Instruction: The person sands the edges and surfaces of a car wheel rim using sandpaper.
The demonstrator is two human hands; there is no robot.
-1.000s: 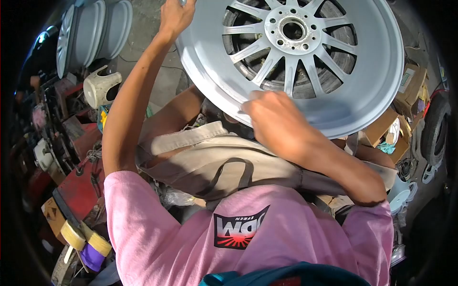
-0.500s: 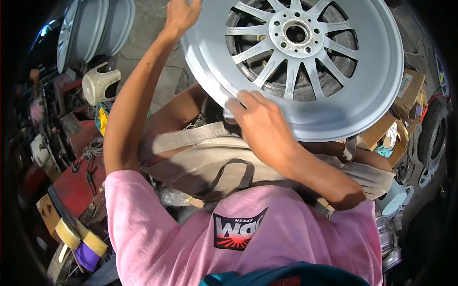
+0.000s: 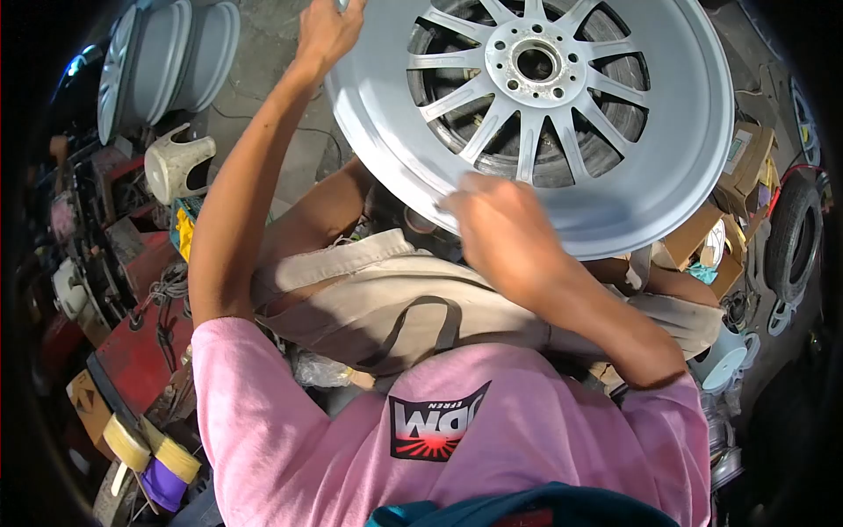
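Note:
A silver-grey multi-spoke wheel rim [image 3: 694,132] lies face up in front of my lap, above a dark round tyre-like thing seen through the spokes. My left hand [image 3: 330,33] is at the rim's upper left edge, its fingers closed round the lip and partly cut off by the frame. Over the near left part of the lip is my right hand [image 3: 505,215], fingers curled in and smeared by motion. What it pinches, if anything, is hidden beneath the fingers.
Two more wheel rims [image 3: 162,61] stand upright at the far left. Nearby are a cream plastic stool [image 3: 178,164], a red metal box [image 3: 140,329] and brushes [image 3: 167,448]. To the right are cardboard boxes [image 3: 746,171] and a tyre [image 3: 793,237].
My right hand has slid a little right along the rim's near edge. The left hand keeps its place on the lip. The whole view has shifted slightly.

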